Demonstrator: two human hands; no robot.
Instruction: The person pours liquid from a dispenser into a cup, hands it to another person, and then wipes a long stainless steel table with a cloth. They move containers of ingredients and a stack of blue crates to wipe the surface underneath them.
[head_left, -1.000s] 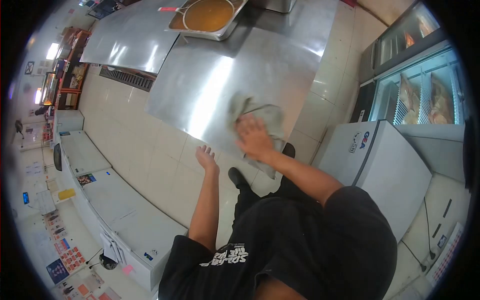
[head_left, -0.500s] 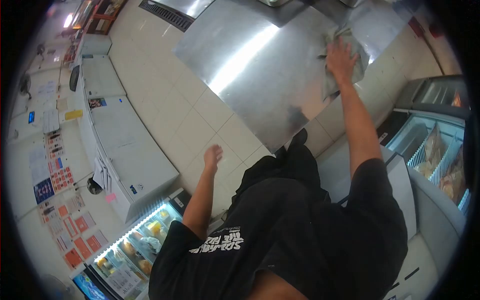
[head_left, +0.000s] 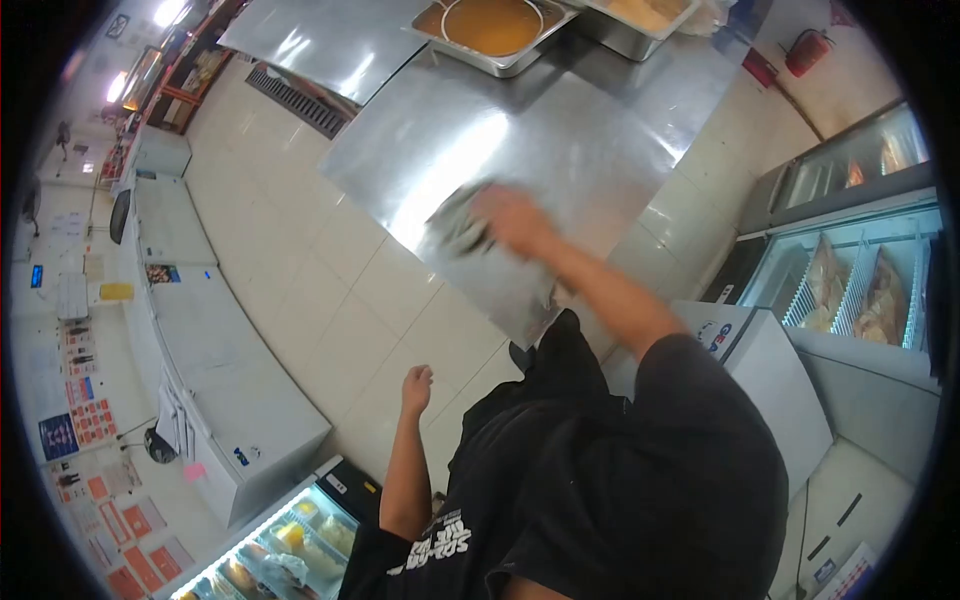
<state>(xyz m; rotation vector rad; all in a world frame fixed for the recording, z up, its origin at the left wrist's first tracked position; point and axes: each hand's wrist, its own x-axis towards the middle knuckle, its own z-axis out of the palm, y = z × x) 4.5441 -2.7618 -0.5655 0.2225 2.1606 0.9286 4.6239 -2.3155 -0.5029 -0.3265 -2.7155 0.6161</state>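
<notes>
A grey-green cloth [head_left: 460, 224] lies bunched on the steel table [head_left: 600, 130], close to its left edge. My right hand [head_left: 515, 222] presses down on the cloth, its fingers smeared by motion. Over the tiled floor, away from the table, hangs my left hand [head_left: 417, 388], fingers loosely curled and nothing visible in them.
At the table's far side stand a steel pan of orange-brown liquid [head_left: 495, 28] and another steel pan [head_left: 640, 20]. An open-topped lit chiller [head_left: 860, 290] is on the right, white chest freezers [head_left: 235, 360] on the left. A fire extinguisher [head_left: 806, 52] stands at the far right.
My right hand has swept the cloth from the table's right side across to the left edge. The view has shifted, bringing the pans into sight. My left hand's fingers look more curled.
</notes>
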